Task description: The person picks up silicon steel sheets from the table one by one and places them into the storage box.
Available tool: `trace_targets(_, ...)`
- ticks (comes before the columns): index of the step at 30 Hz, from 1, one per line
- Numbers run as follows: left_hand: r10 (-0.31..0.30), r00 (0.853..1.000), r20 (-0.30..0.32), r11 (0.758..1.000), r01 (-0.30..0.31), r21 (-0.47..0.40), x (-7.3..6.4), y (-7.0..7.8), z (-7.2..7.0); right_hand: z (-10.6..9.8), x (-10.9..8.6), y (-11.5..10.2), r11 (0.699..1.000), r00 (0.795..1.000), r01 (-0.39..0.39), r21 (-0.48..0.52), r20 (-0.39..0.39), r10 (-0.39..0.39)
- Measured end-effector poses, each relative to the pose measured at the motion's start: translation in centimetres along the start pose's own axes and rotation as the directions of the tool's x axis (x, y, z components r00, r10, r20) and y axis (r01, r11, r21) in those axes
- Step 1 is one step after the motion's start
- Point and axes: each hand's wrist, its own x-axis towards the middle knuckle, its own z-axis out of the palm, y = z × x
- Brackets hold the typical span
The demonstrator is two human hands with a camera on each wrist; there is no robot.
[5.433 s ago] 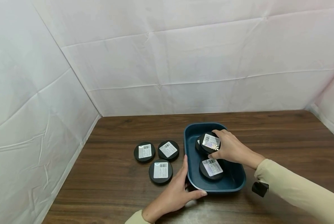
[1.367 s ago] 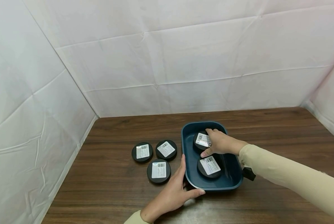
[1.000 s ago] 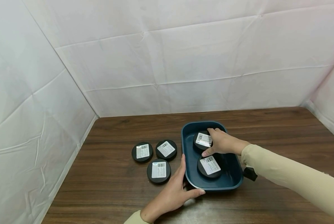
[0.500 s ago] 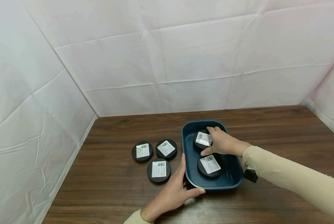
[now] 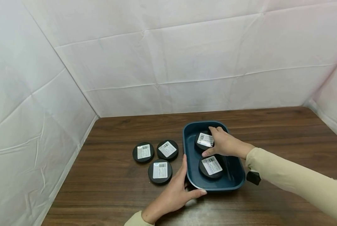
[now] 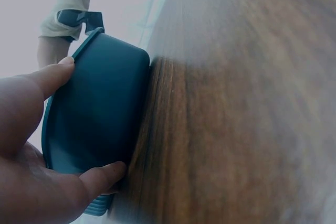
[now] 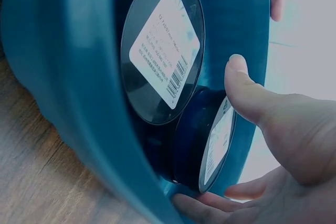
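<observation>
Key relation: far disc [image 5: 203, 139] lies just off R hand [image 5: 226, 144] toward table [image 5: 115, 194] L edge; R hand enters the tray [image 5: 219, 185] from table R-edge side. R hand is the nearer one, L hand [image 5: 172, 196] being outside the tray's near L corner.

R fingers + thumb curl round far disc: fingertips at its far/R rim, thumb at its near rim, approx. Grip pressure can't be told. L fingers spread, thumb apart; they press the tray's outside at that corner, thumb by the near rim, others along the L wall.

Far disc is in the tray's far half, label up, facing the ceiling. Round, so no long axis in plan; its short axis stands abt upright. R wrist view shows a deep dark side below it; can't tell if that's a 2nd disc underneath. Near disc [image 5: 211, 167] lies next to it, label up too; touching or not, can't tell.

Tray's long axis runs table far edge to near edge, roughly square w/ table. Outside, toward table L edge: left loose disc [image 5: 143, 153], right loose disc [image 5: 167, 150], near loose disc [image 5: 159, 171], all flat, labels up.
</observation>
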Motion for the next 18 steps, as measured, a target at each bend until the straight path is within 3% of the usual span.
trace_targets(18, 0.007, 1.000, -0.002, 1.000, -0.007, -0.001, 0.01, -0.10, 0.02, 0.37, -0.63, 0.58, 0.998, 0.993, 0.040, 0.043, -0.111, -0.035)
